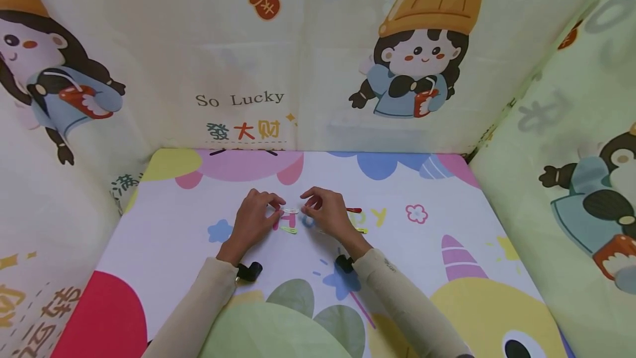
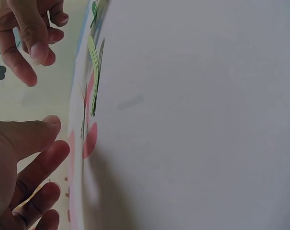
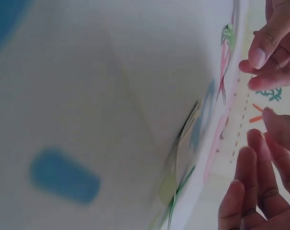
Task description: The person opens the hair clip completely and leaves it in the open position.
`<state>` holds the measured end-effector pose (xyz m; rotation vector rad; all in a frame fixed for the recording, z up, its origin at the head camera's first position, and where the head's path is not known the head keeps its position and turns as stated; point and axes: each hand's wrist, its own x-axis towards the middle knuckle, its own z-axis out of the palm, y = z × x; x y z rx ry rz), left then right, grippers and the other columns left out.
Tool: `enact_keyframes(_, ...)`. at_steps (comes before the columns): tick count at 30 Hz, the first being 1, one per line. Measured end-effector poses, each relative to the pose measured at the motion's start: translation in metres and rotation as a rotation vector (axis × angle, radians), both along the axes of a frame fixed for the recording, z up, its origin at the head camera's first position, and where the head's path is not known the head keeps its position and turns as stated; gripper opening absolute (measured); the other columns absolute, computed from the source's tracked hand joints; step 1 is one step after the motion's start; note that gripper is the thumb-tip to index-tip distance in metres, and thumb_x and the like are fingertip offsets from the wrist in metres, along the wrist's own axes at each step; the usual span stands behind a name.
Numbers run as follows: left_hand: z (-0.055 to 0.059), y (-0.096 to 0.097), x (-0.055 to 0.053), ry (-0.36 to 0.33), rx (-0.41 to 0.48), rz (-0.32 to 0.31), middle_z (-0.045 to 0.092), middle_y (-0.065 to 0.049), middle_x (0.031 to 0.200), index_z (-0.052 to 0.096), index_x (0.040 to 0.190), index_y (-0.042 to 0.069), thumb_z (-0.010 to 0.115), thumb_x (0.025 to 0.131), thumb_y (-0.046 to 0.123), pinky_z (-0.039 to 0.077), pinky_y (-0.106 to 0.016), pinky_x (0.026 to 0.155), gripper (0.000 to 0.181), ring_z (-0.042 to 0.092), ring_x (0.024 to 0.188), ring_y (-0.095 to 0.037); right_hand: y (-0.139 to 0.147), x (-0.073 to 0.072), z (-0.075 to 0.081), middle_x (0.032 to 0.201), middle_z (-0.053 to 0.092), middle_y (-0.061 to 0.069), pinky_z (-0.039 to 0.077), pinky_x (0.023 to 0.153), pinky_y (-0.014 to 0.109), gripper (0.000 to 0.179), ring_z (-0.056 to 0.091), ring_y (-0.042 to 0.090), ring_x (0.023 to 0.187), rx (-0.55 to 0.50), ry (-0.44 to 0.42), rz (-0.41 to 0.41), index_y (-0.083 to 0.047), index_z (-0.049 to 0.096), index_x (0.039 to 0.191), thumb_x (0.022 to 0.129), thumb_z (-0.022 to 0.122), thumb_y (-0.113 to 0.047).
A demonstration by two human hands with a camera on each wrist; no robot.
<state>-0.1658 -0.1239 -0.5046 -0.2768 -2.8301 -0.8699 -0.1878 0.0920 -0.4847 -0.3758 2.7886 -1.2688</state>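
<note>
Both hands hover over the middle of the table, fingertips facing each other with a small gap between them. My left hand (image 1: 254, 217) has bent, relaxed fingers; the left wrist view shows its thumb and index finger slightly apart, nothing seen between them. A pale, whitish hair clip (image 1: 290, 211) lies by its fingertips, and a light green hair clip (image 1: 289, 230) is nearer to me. My right hand (image 1: 329, 215) also has loosely bent fingers and no visible object in them. Beyond its right side lie a red hair clip (image 1: 354, 210) and a yellow hair clip (image 1: 362, 231), each partly hidden.
A white tabletop (image 1: 169, 242) with printed cartoon shapes carries the clips. Pale cloth walls (image 1: 318, 70) with printed figures enclose the back and both sides. Small black devices (image 1: 250, 272) are strapped at the wrists below the sleeves.
</note>
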Motion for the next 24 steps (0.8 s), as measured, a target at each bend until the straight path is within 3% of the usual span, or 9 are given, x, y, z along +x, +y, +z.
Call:
enact_keyframes(8, -0.003, 0.000, -0.002, 0.017, -0.014, -0.012, 0.079, -0.004, 0.096, 0.082, 0.109, 0.014, 0.089, 0.088, 0.017, 0.049, -0.039, 0.083, 0.023, 0.055, 0.094, -0.024, -0.010, -0.005, -0.005, 0.093, 0.078, -0.001, 0.053, 0.073, 0.028, 0.021, 0.064, 0.014, 0.080, 0.083, -0.023, 0.042, -0.016, 0.079, 0.111, 0.091, 0.084, -0.013)
enact_keyframes(16, -0.008, -0.002, -0.005, -0.003, -0.024, -0.017, 0.079, -0.003, 0.097, 0.082, 0.111, 0.015, 0.088, 0.089, 0.017, 0.049, -0.037, 0.082, 0.023, 0.054, 0.094, -0.023, -0.019, -0.006, -0.007, 0.097, 0.076, -0.001, 0.056, 0.079, 0.032, 0.021, 0.064, 0.016, 0.085, 0.141, -0.066, 0.004, -0.018, 0.079, 0.113, 0.093, 0.083, -0.014)
enact_keyframes(24, -0.011, 0.001, -0.007, -0.012, -0.011, -0.018, 0.078, -0.003, 0.096, 0.082, 0.110, 0.015, 0.086, 0.090, 0.015, 0.050, -0.036, 0.082, 0.021, 0.055, 0.094, -0.022, -0.027, -0.007, -0.008, 0.101, 0.077, 0.002, 0.057, 0.089, 0.039, 0.021, 0.066, 0.019, 0.091, 0.209, -0.057, 0.007, -0.017, 0.078, 0.114, 0.093, 0.083, -0.016)
